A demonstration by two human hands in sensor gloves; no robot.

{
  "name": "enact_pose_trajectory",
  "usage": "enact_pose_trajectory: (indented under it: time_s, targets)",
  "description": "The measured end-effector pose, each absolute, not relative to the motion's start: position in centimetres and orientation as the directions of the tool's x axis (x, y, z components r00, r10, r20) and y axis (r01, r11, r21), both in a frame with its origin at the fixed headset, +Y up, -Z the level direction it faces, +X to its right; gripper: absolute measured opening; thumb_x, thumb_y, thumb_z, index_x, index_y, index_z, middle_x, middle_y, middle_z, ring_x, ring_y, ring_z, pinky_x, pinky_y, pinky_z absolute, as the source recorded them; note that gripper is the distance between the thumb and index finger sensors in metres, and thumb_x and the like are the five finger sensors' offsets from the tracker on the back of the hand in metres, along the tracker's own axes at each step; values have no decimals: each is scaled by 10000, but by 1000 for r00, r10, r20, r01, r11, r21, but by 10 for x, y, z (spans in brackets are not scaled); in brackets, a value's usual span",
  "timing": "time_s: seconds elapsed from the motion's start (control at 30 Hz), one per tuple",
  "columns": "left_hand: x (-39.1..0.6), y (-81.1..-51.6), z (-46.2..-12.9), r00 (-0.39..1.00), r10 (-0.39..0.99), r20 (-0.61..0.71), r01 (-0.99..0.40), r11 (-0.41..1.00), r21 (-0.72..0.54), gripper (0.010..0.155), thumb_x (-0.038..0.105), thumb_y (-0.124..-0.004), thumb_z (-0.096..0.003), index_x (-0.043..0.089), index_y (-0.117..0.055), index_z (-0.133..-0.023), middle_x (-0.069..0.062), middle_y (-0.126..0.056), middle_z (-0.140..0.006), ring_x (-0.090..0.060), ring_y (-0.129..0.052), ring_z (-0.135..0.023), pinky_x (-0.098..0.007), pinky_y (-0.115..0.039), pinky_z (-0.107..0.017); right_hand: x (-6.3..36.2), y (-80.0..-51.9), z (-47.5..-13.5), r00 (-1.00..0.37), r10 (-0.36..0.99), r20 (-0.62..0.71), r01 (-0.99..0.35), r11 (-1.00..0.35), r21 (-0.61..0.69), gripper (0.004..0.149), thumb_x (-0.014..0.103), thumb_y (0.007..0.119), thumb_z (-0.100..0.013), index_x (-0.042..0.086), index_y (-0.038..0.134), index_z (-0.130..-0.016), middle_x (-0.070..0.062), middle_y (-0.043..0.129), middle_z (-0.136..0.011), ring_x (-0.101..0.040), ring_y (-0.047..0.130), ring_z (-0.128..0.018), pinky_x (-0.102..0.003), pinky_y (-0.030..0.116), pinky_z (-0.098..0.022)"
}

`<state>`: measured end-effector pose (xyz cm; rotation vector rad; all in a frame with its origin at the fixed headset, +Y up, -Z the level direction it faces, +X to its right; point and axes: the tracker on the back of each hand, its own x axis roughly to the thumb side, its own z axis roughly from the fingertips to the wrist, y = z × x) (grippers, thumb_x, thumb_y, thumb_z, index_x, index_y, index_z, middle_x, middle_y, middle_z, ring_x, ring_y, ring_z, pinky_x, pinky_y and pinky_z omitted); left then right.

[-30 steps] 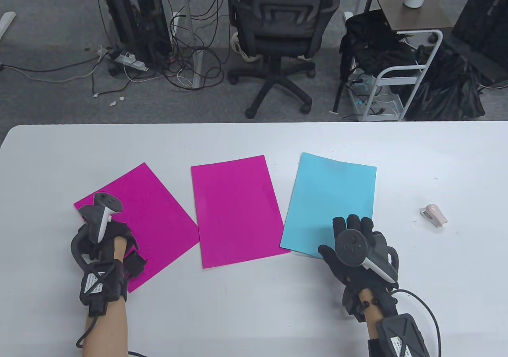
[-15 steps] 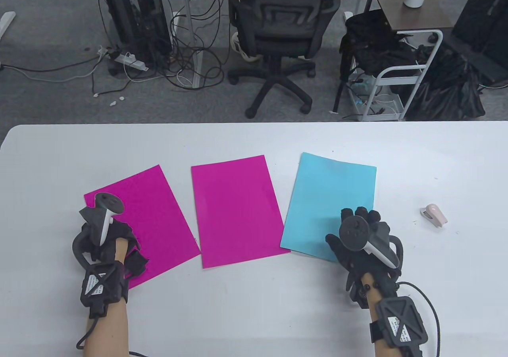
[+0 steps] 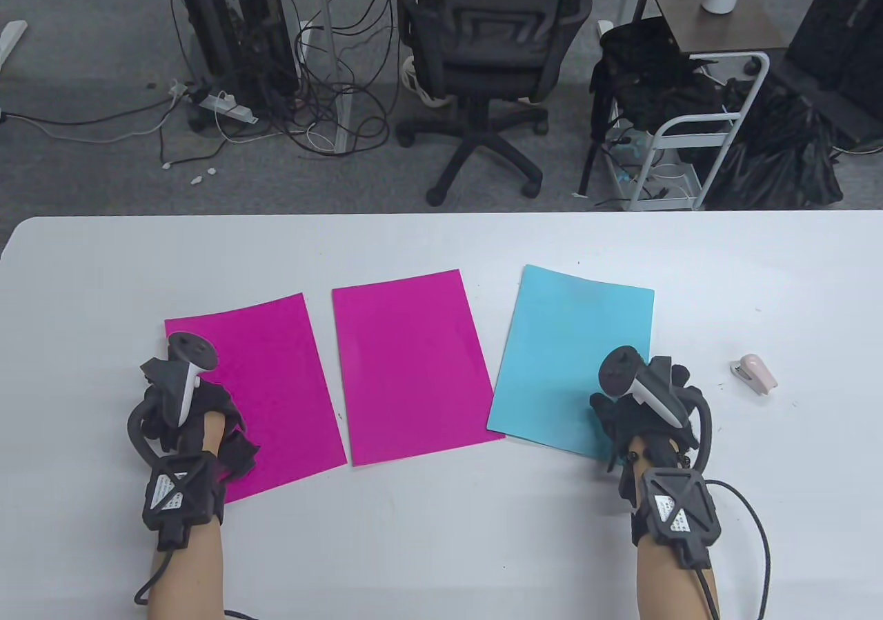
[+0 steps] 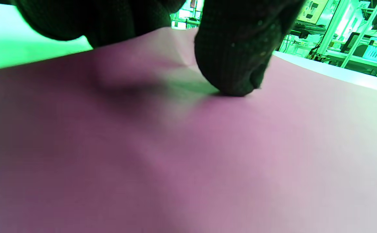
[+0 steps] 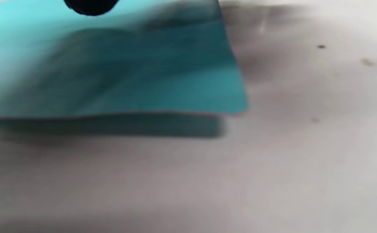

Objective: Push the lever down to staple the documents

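A small pink stapler (image 3: 754, 374) lies on the white table (image 3: 441, 247) at the right, apart from both hands. Three sheets lie side by side: a left magenta sheet (image 3: 276, 372), a middle magenta sheet (image 3: 407, 365) and a blue sheet (image 3: 572, 344). My left hand (image 3: 186, 399) rests on the left magenta sheet's near left part; in the left wrist view a fingertip (image 4: 234, 77) presses on the sheet (image 4: 188, 145). My right hand (image 3: 645, 406) is over the blue sheet's near right corner. In the right wrist view that corner (image 5: 162, 84) is raised slightly off the table.
Beyond the table's far edge stand an office chair (image 3: 483, 61), a computer tower with loose cables (image 3: 234, 27) and a white cart with dark bags (image 3: 690, 116). The stapler is about a hand's width right of my right hand.
My left hand has turned the left magenta sheet clockwise until it is nearly parallel with the middle one. My right hand has slid right along the blue sheet to its near right corner.
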<state>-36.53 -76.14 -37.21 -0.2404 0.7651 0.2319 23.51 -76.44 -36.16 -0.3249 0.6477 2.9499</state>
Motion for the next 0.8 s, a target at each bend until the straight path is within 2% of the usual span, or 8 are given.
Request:
enact_pose_trajectory:
  time_s: [0.2, 0.4, 0.8]
  targets:
    - [-363, -762, -374, 708, 134, -693, -304, 944, -128, 909, 292, -950, -474, -53, -426, -1133, -239, -723, -980, -438, -815, -789, -710, -703, -601, 236, -771, -364, -967, 74, -244, -177, -883, 435, 868, 502, 517, -558, -54, 118, -1092, -408, 72, -1071, -684, 99, -944, -781, 232, -647]
    - [-353, -761, -377, 725, 176, -665, -327, 939, -108, 796, 293, -946, -479, 13, -547, -1109, -156, -795, -907, -387, -862, -739, -670, -751, -585, 227, -772, -366, -973, 70, -219, -163, -879, 447, 860, 498, 506, -559, -53, 113, -1089, -402, 79, -1074, -677, 98, -947, -779, 230, -648]
    - [-332, -751, -381, 745, 306, -593, -421, 905, -63, 677, 264, -921, -503, 65, -628, -1080, -102, -848, -853, -348, -902, -708, -656, -772, -567, 199, -772, -367, -989, 48, -141, -108, -884, 454, 845, 493, 502, -558, -42, 127, -1093, -388, 91, -1078, -668, 99, -951, -778, 230, -649]
